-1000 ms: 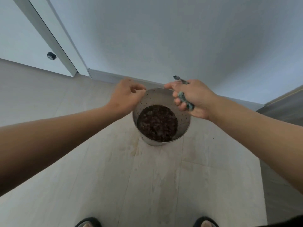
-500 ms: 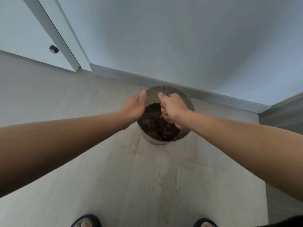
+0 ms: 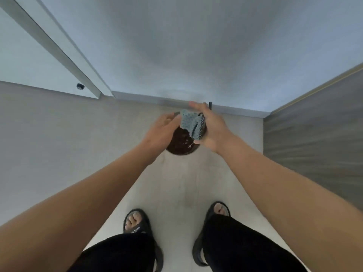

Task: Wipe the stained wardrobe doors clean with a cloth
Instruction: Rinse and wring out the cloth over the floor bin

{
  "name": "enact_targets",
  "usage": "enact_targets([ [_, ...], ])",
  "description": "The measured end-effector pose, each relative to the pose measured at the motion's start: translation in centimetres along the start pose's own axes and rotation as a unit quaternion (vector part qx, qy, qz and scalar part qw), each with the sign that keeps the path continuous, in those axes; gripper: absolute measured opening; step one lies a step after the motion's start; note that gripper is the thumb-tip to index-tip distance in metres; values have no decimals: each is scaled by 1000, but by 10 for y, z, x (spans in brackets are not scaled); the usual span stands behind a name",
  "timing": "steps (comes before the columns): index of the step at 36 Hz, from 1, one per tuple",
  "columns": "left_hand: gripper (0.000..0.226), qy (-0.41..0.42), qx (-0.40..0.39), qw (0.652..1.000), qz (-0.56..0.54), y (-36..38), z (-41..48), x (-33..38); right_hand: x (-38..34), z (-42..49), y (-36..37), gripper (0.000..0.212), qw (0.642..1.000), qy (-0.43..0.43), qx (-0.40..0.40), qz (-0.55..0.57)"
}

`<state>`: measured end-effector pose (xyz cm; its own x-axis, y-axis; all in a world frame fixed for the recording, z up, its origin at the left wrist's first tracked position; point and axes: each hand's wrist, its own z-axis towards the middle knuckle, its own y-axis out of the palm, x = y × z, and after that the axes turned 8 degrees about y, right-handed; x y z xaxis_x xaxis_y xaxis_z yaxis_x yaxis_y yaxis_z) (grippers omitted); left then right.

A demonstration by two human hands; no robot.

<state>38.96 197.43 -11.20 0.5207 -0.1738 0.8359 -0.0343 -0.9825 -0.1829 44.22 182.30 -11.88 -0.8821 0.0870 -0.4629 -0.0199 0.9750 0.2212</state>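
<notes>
Right hand (image 3: 213, 127) grips cloth (image 3: 189, 122) above bucket (image 3: 182, 153); left hand (image 3: 162, 132) relaxed beside it.

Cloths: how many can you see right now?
1: a blue-grey cloth held in the right hand over the bucket, left hand at its edge. More could hide in the bucket.

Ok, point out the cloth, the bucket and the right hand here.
cloth (image 3: 191, 122), head view, middle of its blue-grey face.
bucket (image 3: 181, 154), head view, rim on the side nearest the person.
right hand (image 3: 213, 128), head view, middle of the hand, beside the cloth it holds.
</notes>
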Motion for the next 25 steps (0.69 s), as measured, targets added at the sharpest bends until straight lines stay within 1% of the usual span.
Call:
enact_targets([
  [1, 18, 5, -38, 999, 2, -3, -26, 32, -13, -43, 4, 41, 999, 3, -31, 42],
  [2, 13, 16, -76, 997, 3, -8, -64, 80, -34, -105, 11, 50, 997, -3, -34, 70],
  [3, 15, 15, -101, 995, 8, -9, -85, 104, -41, -139, 14, 51, 994, -9, -57, 91],
  [4, 23, 25, -108, 994, 3, -12, -105, 130, -52, -176, 17, 51, 990, -22, -72, 122],
  [5, 31, 37, -133, 990, 12, -21, -144, 190, -82, -250, 24, 52, 987, -44, -79, 136],
  [6, 38, 32, -146, 989, 13, -23, -172, 222, -91, -294, 28, 55, 981, -56, -84, 164],
  [7, 39, 27, -151, 988, -2, -25, -191, 244, -96, -326, 31, 57, 978, -68, -87, 179],
  [9, 36, 53, -177, 983, 4, -32, -253, 323, -124, -435, 39, 50, 976, -111, -51, 178],
  [10, 40, 69, -178, 982, 2, -32, -270, 341, -126, -464, 40, 45, 977, -124, -37, 168],
  [11, 44, 95, -197, 976, 10, -32, -298, 372, -129, -509, 41, 44, 976, -150, -21, 160],
  [13, 41, 151, -230, 961, 31, -25, -354, 425, -126, -593, 41, 51, 965, -213, 33, 152],
  [14, 38, 179, -251, 951, 38, -19, -378, 444, -120, -631, 38, 54, 958, -245, 54, 137],
  [15, 37, 198, -259, 945, 37, -15, -392, 456, -113, -653, 37, 55, 956, -259, 68, 118],
  [16, 38, 221, -265, 937, 45, -12, -404, 465, -105, -672, 34, 54, 953, -276, 78, 96],
  [18, 36, 271, -290, 915, 69, 9, -450, 492, -77, -730, 18, 51, 942, -309, 124, 53],
  [20, 28, 308, -331, 888, 80, 35, -496, 511, -46, -778, -1, 46, 923, -342, 172, 36],
  [21, 24, 320, -358, 874, 75, 49, -518, 518, -31, -800, -14, 41, 915, -358, 183, 45],
  [23, 18, 304, -413, 857, 50, 77, -554, 521, 2, -834, -41, 34, 901, -386, 184, 73],
  [24, 21, 288, -439, 850, 33, 94, -571, 521, 17, -852, -58, 33, 895, -398, 181, 87],
  [25, 28, 263, -460, 848, 16, 104, -579, 518, 29, -859, -69, 33, 895, -402, 166, 102],
])
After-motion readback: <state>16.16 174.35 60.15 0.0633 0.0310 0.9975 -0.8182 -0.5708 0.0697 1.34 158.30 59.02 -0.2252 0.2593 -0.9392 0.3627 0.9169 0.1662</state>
